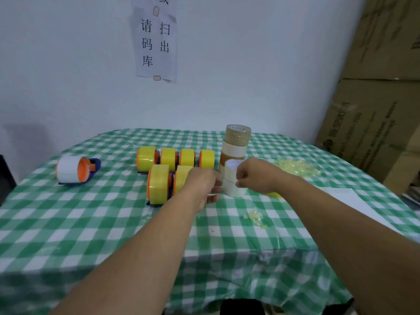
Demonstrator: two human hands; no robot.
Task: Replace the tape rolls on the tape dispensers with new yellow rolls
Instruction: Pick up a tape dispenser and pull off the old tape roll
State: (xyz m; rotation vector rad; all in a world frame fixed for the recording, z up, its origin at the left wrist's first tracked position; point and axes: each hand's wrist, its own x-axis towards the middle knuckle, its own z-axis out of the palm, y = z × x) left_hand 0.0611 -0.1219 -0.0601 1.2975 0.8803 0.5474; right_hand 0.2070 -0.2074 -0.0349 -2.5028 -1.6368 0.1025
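Reads "请扫码出库" on the wall sign (156,42). Grips the upper white roll (230,170) with curled right hand (255,176), clasps the lower white roll (234,189) with left hand (201,184). Stands stacked mid-counter (113,223), just right of six yellow rolls (168,159) mounted on dispensers (170,183).

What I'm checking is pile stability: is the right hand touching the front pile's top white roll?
Touching. The head view shows the right hand curled against the right side of the front pile's top white roll, with no gap.
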